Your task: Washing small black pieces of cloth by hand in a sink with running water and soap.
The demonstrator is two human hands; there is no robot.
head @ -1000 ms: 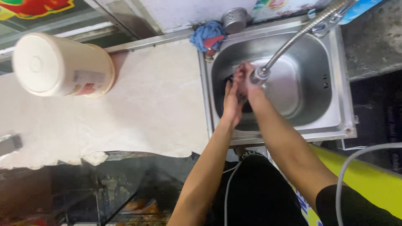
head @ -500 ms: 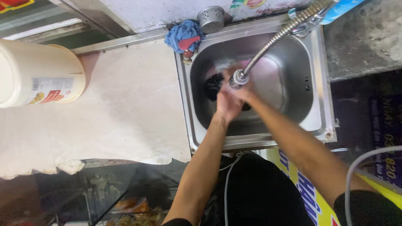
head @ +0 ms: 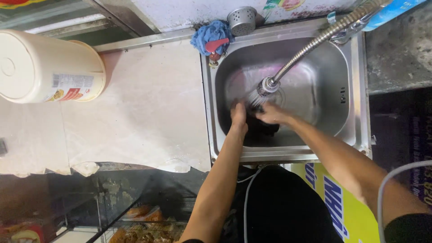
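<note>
Hands lower in steel sink

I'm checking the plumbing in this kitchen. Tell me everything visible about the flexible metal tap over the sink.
The flexible metal tap is a ribbed, silvery gooseneck hose. It rises from the back right corner of the stainless steel sink and slopes down to the left over the basin. It ends in a round spray head, which hangs just above the left hand and right hand. Water appears to spray from it. Neither hand clearly touches it.
</note>
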